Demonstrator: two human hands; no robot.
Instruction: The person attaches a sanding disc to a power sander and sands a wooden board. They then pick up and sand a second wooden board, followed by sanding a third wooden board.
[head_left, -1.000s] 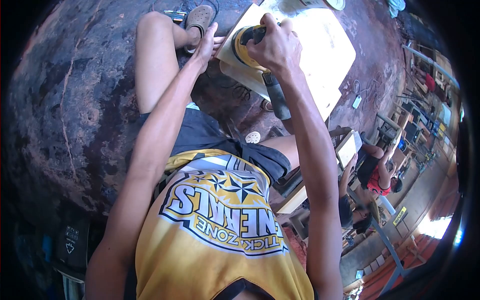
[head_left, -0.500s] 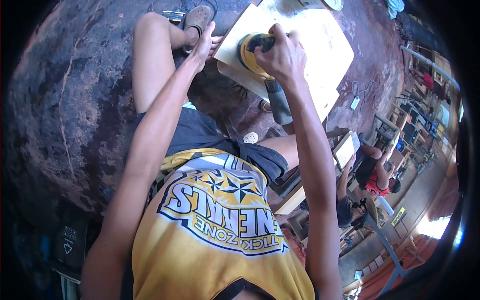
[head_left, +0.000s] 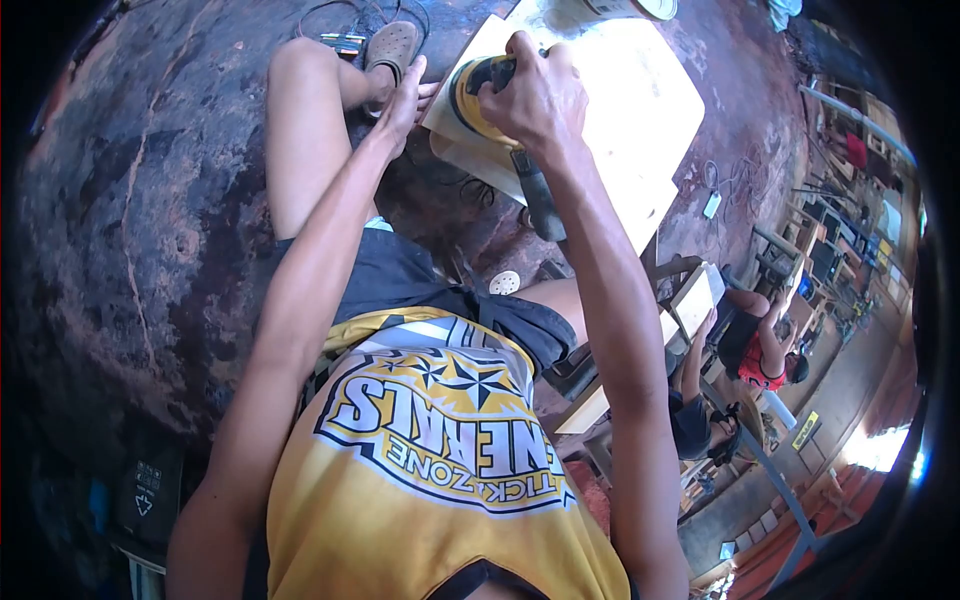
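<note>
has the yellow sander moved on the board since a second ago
Yes. The sander, under the right hand, slid away from the board's near corner, then returned.

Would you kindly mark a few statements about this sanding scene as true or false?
1. The right hand grips the yellow sander. True.
2. The sander rests on the pale wooden board. True.
3. The left hand holds a hammer. False: it is open, steadying the board's edge.
4. The person is barefoot. False: a sandal is on the foot.
5. A round sanding disc lies on the floor. True.
</note>
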